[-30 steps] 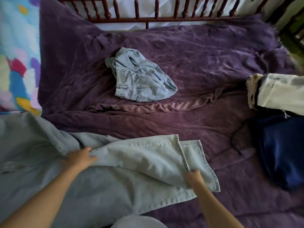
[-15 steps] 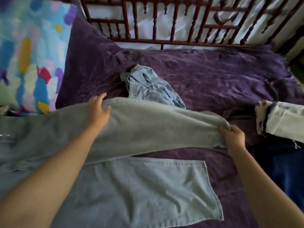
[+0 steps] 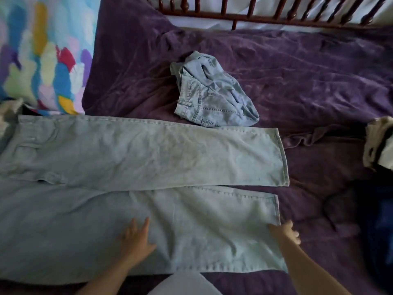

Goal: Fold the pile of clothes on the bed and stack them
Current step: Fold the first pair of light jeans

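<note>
Pressing down on the near leg of the light-blue jeans (image 3: 148, 150) with the left hand (image 3: 136, 239), palm flat, fingers straight and a little apart. Jeans spread flat across the near half of the bed, waistband toward the left edge, both hems toward the right; far leg's lower edge slightly overlapping the near leg. Right hand (image 3: 285, 231) at the near leg's hem, touching the denim; blurred, so cannot tell whether the fingers pinch the hem or merely rest on it. Just beyond the far leg, toward the middle of the purple bedspread (image 3: 297, 81), a crumpled pale denim garment (image 3: 212, 96), seams and a belt loop showing, near edge touching or just beside the jeans. At the right edge, a folded cream garment (image 3: 378, 143), with a dark blue garment (image 3: 380, 220) nearer along that edge. At the far-left corner, a multicoloured patterned textile (image 3: 42, 54). Along the far edge, a dark wooden spindle rail (image 3: 255, 17).
</note>
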Tool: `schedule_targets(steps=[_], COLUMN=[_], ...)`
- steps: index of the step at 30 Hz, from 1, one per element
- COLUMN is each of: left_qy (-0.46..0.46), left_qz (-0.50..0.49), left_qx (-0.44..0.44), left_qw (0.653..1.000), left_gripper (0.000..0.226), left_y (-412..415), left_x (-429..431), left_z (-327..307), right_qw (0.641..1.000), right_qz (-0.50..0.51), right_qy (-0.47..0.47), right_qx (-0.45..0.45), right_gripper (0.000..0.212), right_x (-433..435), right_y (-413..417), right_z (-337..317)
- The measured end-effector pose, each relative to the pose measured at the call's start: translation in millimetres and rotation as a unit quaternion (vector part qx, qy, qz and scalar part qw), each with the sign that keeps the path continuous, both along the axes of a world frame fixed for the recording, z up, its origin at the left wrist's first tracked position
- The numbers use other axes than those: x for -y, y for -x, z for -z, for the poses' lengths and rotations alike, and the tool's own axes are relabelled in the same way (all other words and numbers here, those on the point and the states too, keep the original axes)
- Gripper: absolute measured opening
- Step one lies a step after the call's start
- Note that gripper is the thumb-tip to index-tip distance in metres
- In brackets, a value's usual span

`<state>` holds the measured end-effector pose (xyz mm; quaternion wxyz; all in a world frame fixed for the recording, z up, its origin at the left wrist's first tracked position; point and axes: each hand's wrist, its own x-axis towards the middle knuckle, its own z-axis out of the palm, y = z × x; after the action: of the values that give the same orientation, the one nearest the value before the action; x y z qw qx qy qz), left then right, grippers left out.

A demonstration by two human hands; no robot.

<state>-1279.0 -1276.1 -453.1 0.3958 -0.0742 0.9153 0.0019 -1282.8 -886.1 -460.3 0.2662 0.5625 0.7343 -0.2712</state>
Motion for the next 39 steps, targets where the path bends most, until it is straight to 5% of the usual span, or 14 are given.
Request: schedule_targets(steps=[3, 5, 7, 10, 14, 16, 18, 21, 26, 29, 32, 36, 39], left_qy=[-0.016, -0.038, -0.017, -0.012, -0.051, -0.107, -0.189, -0.161, -0.051, -0.029, -0.024, -0.032, -0.026], left_qz=[0.107, 0.128, 0.156, 0.165, 0.216, 0.235, 0.287, 0.352, 0.286, 0.286, 0.263, 0.267, 0.220], left_qx=[-0.021, -0.053, -0.064, -0.121, -0.114, -0.188, -0.218, -0.174, 0.022, -0.045, -0.126, -0.177, -0.185], left_qw=[0.994, 0.990, 0.986, 0.979, 0.968, 0.948, 0.913, 0.905, 0.957, 0.957, 0.956, 0.947, 0.958], left_gripper=[0.131, 0.132, 0.115, 0.059, 0.046, 0.022, 0.024, 0.021, 0.078, 0.113, 0.122, 0.135, 0.133], left_y=[-36.6, -61.9, -74.3, -72.3, -54.4, -51.2, -54.0, -69.1, -96.5, -105.0, -115.9, -118.2, -110.6], left_x=[8.8, 25.6, 42.7, 61.5, 59.2, 60.8, 63.8, 50.6, 60.3, 97.9, 144.8, 189.7, 225.9], left_z=[6.5, 23.7, 21.4, 14.0, -21.0, -39.2, -54.2, -65.3, -36.4, -30.5, -16.6, -15.4, -13.6], right_qw=[1.000, 0.998, 0.995, 0.991, 0.979, 0.975, 0.976, 0.977, 0.959, 0.919, 0.853, 0.786, 0.744], right_qz=[0.016, 0.033, 0.034, -0.018, -0.115, -0.142, -0.172, -0.207, -0.220, -0.363, -0.508, -0.613, -0.666], right_qy=[0.005, 0.028, 0.056, 0.060, 0.019, 0.002, -0.012, -0.032, -0.170, -0.150, -0.070, 0.032, 0.057], right_qx=[-0.026, -0.047, -0.071, -0.118, -0.170, -0.173, -0.134, -0.030, 0.060, 0.019, -0.098, -0.075, -0.015], right_gripper=[0.081, 0.072, 0.047, 0.010, 0.015, 0.011, 0.017, 0.024, 0.045, 0.052, 0.046, 0.058, 0.090], right_x=[6.7, 5.6, 0.1, -21.9, -56.3, -69.0, -78.7, -78.2, -14.7, 45.1, 115.2, 195.3, 229.8], right_y=[-48.1, -62.1, -70.9, -74.3, -58.6, -53.3, -58.6, -83.2, -137.2, -145.0, -148.7, -153.2, -155.9], right_z=[9.9, 12.3, 7.8, -9.2, -43.2, -60.6, -71.2, -66.9, -44.8, -33.9, -17.8, -15.2, -7.6])
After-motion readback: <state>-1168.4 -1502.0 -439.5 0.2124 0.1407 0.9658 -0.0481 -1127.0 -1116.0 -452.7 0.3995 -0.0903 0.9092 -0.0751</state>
